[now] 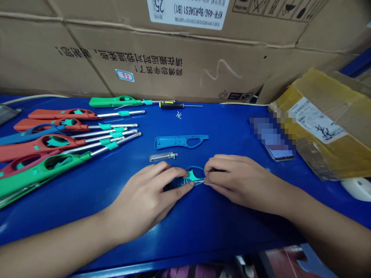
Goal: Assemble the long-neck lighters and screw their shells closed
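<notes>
Blue plastic lighter half-shell (196,167) between both hands, low over blue glossy surface (179,227); open loop, teal trigger (191,176), thin pale wires (199,181). Left hand (150,189) grip: thumb and index pinching trigger end. Right hand (236,179) grip: fingertips pinching opposite end. Behind, brown cardboard box (150,87): inverted white label (187,14) "KFR-46G/BpR3AES1 (B1)", blue-bordered sticker (125,75) "33", inverted black Chinese print (142,60).
</notes>
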`<state>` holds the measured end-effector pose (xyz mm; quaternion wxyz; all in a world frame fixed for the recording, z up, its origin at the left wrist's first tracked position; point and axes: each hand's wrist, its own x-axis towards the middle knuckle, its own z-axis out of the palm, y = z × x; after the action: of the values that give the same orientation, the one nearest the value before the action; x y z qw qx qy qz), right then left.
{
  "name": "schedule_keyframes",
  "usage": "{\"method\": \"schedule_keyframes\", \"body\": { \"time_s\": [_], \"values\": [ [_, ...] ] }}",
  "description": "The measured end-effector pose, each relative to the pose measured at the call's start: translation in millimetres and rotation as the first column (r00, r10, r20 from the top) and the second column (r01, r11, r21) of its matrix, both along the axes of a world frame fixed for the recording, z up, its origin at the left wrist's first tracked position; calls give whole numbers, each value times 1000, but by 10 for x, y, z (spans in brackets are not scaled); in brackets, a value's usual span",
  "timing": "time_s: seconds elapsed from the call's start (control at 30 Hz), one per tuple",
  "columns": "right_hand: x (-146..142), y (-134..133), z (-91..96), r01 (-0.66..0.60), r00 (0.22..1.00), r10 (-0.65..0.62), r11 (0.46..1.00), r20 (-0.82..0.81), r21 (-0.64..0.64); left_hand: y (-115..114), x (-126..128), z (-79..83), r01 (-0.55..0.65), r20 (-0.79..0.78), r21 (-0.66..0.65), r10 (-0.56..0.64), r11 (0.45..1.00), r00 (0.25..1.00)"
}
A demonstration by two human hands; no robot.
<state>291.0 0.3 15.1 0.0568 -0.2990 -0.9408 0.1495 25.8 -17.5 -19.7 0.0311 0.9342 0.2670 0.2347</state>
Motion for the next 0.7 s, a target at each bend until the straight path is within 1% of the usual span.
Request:
{"method": "schedule_keyframes", "body": {
  "time_s": [0.1,0.2,0.33,0.5,0.7],
  "values": [
    [-2,-21,19,-56,996,50,995,75,77,-7,-1,0,1,-26,18,-1,1000,1000],
    [2,-38,30,-67,995,57,990,82,126,-5,2,2,0,-26,3,0,1000,1000],
    [13,-24,34,-19,999,14,992,41,121,11,17,-1,-3,2,-35,3,999,1000],
    [18,8,48,-92,996,89,985,30,149,20,15,-15,-3,-1,-68,3,998,1000],
    [28,-1,57,-79,997,77,989,16,121,10,-4,-22,-7,5,-74,7,997,1000]
  ]
}}
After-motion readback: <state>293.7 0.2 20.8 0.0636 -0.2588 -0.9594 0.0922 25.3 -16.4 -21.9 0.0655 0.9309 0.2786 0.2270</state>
